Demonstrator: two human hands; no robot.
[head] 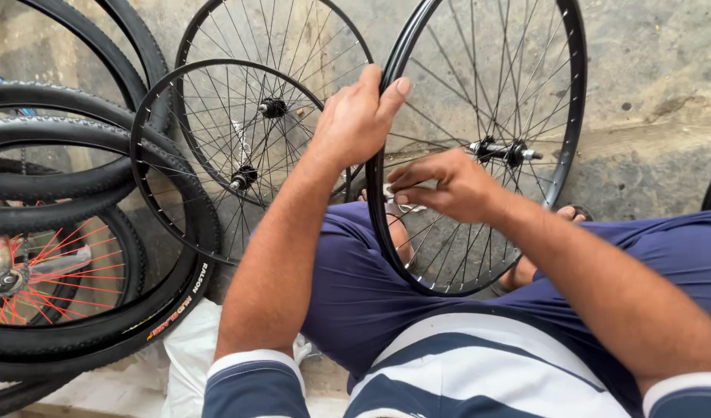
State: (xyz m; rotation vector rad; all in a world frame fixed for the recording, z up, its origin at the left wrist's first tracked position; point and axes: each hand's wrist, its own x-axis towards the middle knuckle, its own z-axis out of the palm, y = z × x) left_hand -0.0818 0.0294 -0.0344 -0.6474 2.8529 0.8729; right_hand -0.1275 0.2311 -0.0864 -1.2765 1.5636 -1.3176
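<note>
1. Between our knees, we see the black bicycle wheel (568,116) standing upright on its rim, its axle (504,152) pointing sideways toward our right.
2. Our left hand (357,116) is wrapped closed around the rim's upper left edge.
3. Our right hand (448,186) pinches a small white piece (406,203) among the spokes, fingers nearly shut.
4. To the left, 2 bare wheels (255,139) and stacked tyres (61,193) lean against the wall.

Soft even daylight, faint shadows, sharp focus, slight wide-angle edge bend

Three bare spoked rims (479,147), several black tyres (77,155), two hands (359,116)
</note>
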